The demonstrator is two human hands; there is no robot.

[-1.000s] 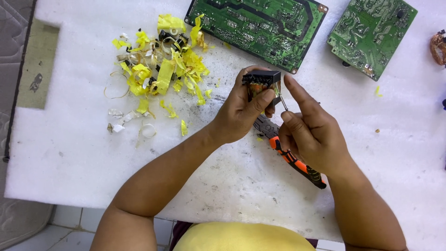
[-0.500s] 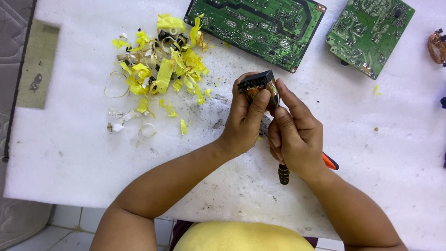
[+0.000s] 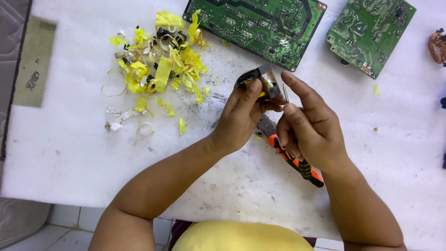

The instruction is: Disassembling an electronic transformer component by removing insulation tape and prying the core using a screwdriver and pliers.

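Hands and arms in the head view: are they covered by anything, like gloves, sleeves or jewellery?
No. The left hand and right hand are bare, with no gloves, rings or watch visible. Both forearms are uncovered, with no sleeves in view. A yellow garment shows at the bottom edge.

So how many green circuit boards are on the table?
2: a large circuit board at the top middle, and a smaller circuit board at the top right. None looks hidden.

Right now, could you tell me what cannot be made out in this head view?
- Small dark component: its underside is hidden by the left hand.
- Pliers: the middle is covered by the right hand.
- Coppery coil: cut off by the right edge.
- Large circuit board: cut off by the top edge.
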